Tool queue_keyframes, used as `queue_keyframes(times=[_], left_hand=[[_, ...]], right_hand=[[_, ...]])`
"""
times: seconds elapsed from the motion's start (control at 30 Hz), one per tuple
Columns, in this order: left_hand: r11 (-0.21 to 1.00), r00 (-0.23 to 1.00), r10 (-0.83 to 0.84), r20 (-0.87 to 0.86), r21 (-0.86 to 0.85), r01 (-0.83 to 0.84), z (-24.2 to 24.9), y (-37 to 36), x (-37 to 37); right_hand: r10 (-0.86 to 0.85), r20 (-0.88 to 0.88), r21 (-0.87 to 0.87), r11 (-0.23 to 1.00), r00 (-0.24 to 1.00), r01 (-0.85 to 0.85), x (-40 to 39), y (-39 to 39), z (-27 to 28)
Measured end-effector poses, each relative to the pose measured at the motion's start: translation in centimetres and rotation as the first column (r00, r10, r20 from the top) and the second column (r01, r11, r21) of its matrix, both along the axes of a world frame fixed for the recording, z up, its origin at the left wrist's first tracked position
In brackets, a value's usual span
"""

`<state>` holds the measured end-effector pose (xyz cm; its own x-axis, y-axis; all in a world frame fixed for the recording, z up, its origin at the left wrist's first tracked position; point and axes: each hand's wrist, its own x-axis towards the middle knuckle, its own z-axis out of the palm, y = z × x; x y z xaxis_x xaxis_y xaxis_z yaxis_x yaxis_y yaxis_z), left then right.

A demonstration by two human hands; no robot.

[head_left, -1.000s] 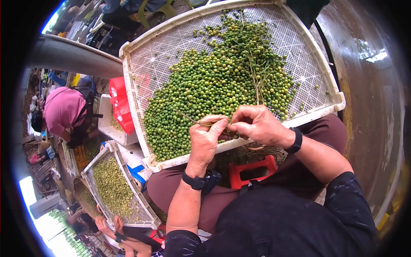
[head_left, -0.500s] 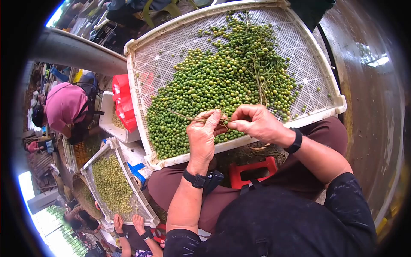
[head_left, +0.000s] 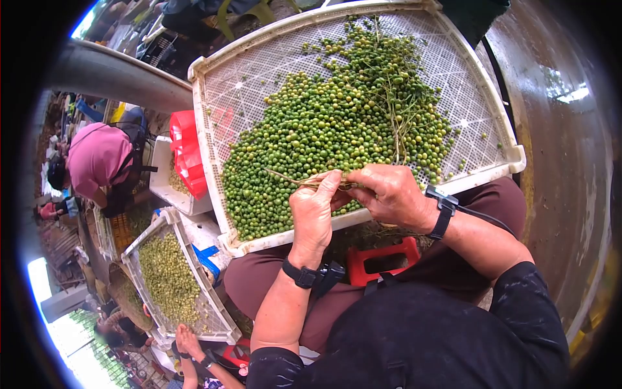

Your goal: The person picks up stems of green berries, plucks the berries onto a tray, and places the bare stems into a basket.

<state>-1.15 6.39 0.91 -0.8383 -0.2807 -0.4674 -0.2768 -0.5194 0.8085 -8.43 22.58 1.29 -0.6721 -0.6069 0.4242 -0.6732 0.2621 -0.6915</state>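
Observation:
My left hand (head_left: 315,209) is closed, its thumb and fingers pinching a thin bundle of brown-green stems (head_left: 284,177) that sticks out to the left. My right hand (head_left: 392,198) meets it at the other end of the bundle, fingers pinched on the stems; its fingertips are partly hidden. Both hands are over the near edge of a white mesh tray (head_left: 241,78) resting across my lap. Small round green and yellowish fruits (head_left: 311,139) are heaped in it. Leafy twigs (head_left: 398,123) with fruit attached lie on the right of the heap.
A red plastic stool (head_left: 382,260) stands below my tray. To the left are a red plastic bag (head_left: 186,155), a white bin (head_left: 162,175) and another mesh tray (head_left: 217,318) of paler fruits, with a co-worker's hands (head_left: 188,340) at it. A person in pink (head_left: 97,155) bends over farther back.
My right hand has turned and closed in against my left, covering more of the stems. My left hand has shifted slightly right. The co-worker's two hands have come together.

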Motion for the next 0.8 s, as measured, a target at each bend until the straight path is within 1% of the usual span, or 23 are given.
queue_keyframes(times=[0.1,0.2,0.27,0.37,0.47,0.5,0.53,0.6,0.63,0.67,0.73,0.8], left_hand=[[1.0,1.0,-0.015,0.026,0.001,0.015,0.2,0.0,0.0],[0.999,1.0,-0.03,0.0,-0.012,0.03,0.5,0.2,0.0],[0.997,0.998,-0.052,-0.025,-0.049,0.051,0.5,0.3,-0.1],[0.995,0.993,-0.087,-0.083,-0.053,0.083,0.4,0.3,0.0],[0.996,0.993,-0.089,-0.081,-0.004,0.089,0.4,0.2,-0.1],[0.997,0.995,-0.056,-0.086,0.047,0.06,0.1,0.1,-0.1],[0.997,0.996,-0.044,-0.08,0.066,0.049,-0.1,0.1,-0.1],[0.996,0.995,-0.027,-0.095,0.086,0.035,-0.2,-0.1,-0.1],[0.998,0.994,-0.029,-0.107,0.05,0.034,-0.2,0.0,-0.2],[0.998,0.992,-0.047,-0.116,-0.046,0.042,0.0,0.1,-0.2],[0.994,0.991,-0.062,-0.12,-0.093,0.051,-0.1,0.4,-0.3],[0.994,0.987,-0.054,-0.151,-0.106,0.038,-0.6,0.7,-0.3]], right_hand=[[0.077,-0.045,0.134,0.989,0.996,-0.07,-0.2,0.7,0.1],[0.077,-0.074,0.095,0.993,0.994,-0.07,-0.4,0.7,-0.2],[0.07,-0.07,0.077,0.995,0.995,-0.064,-0.5,0.9,-0.1],[0.044,-0.046,0.051,0.998,0.998,-0.042,-0.6,0.9,-0.4],[0.001,0.02,0.04,0.999,1.0,-0.002,-0.5,1.0,-0.3],[-0.004,0.052,0.028,1.0,0.999,0.003,-0.3,0.8,-0.2],[0.005,0.116,0.019,1.0,0.993,-0.007,-0.2,0.8,0.0],[0.016,0.104,-0.045,0.999,0.994,-0.012,-0.2,0.5,0.0],[0.02,0.072,-0.027,0.999,0.997,-0.019,-0.1,0.5,0.0],[0.034,0.052,-0.05,0.998,0.998,-0.031,-0.1,0.3,0.0],[0.057,0.017,-0.018,0.998,0.998,-0.057,-0.1,0.4,0.1],[0.078,-0.026,0.035,0.996,0.997,-0.078,-0.2,0.5,-0.3]])
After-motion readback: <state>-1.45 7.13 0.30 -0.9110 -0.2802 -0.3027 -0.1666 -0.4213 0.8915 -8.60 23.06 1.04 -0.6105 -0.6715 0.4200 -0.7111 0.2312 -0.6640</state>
